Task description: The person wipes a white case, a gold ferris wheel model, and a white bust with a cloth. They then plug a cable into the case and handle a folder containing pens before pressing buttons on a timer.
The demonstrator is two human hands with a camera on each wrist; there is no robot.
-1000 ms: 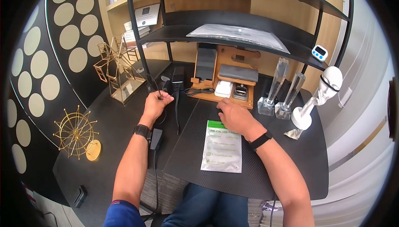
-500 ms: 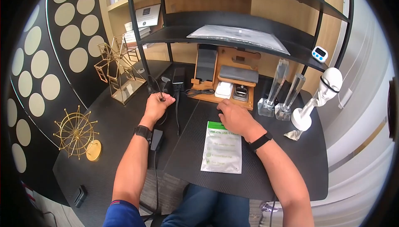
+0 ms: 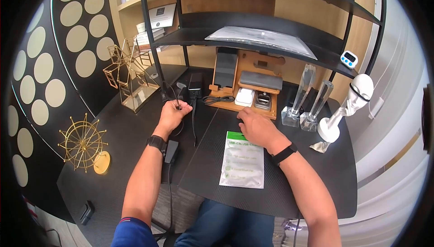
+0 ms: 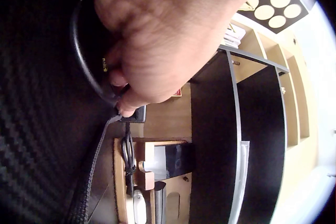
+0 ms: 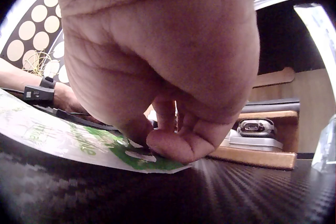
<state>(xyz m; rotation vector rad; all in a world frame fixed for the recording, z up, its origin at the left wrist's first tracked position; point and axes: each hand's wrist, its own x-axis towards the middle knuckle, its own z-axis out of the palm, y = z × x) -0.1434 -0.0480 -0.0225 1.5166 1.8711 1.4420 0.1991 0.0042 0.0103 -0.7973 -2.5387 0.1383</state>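
My left hand (image 3: 172,115) is over the left half of the black desk, its thumb and fingers pinching a thin black cable. In the left wrist view the fingertips (image 4: 126,109) meet beside a black braided cable (image 4: 97,150), and a glossy black cable (image 4: 84,61) loops back past the hand. Just beyond stands a black charger block (image 3: 195,84). My right hand (image 3: 262,129) rests with loosely bent fingers at the top right corner of a white plastic pouch (image 3: 242,165). Its green top strip (image 5: 139,158) lies right by the thumb in the right wrist view.
Behind the hands stands a wooden dock (image 3: 226,104) bearing a phone (image 3: 224,68), earbud case and coiled cable (image 3: 218,99). Crystal trophies (image 3: 303,98) and a white head figure (image 3: 332,127) are at right, gold wheel ornaments (image 3: 83,145) at left. A black shelf (image 3: 194,35) spans the back.
The left hand has shifted very slightly, still pinching the cable. My right hand stays in place by the pouch.
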